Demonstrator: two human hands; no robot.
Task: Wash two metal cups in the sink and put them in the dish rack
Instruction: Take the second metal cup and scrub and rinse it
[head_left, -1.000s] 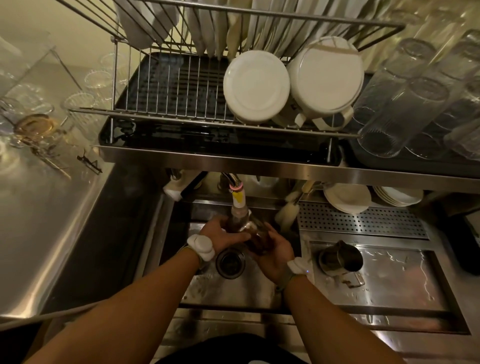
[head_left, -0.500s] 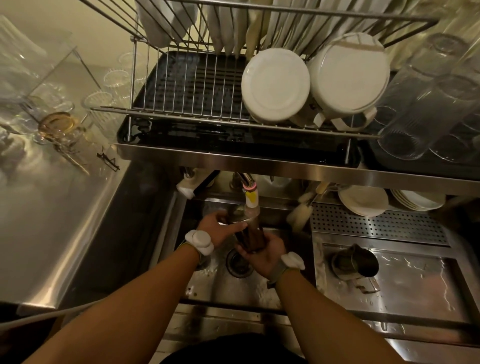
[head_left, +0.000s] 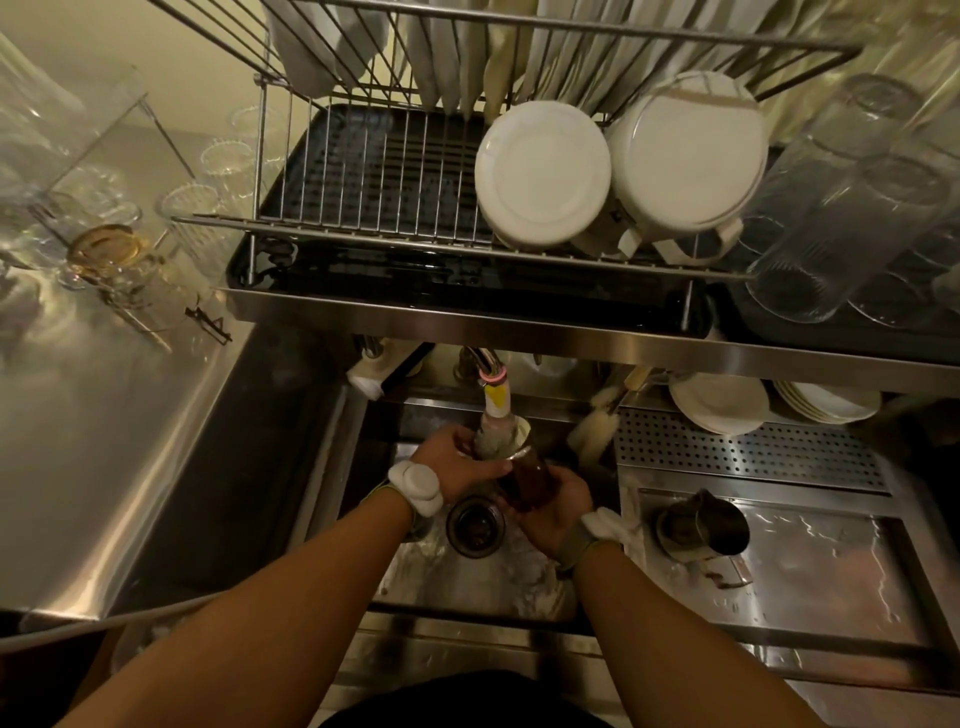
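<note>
The left hand is gripping the rim and the right hand the base of a metal cup under the faucet over the sink, while a second cup is resting on the drainboard.

Dim warm light; glare on counter; wide-angle edge distortion, soft blur.

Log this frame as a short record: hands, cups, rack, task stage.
left hand: grips held cup near its rim
right hand: holds its lower body
held cup: mouth at tap hose, over sink
second cup: on drainboard right of sink, untouched
dish rack: white dishes, no metal cup visible
stage: washing first cup
</note>
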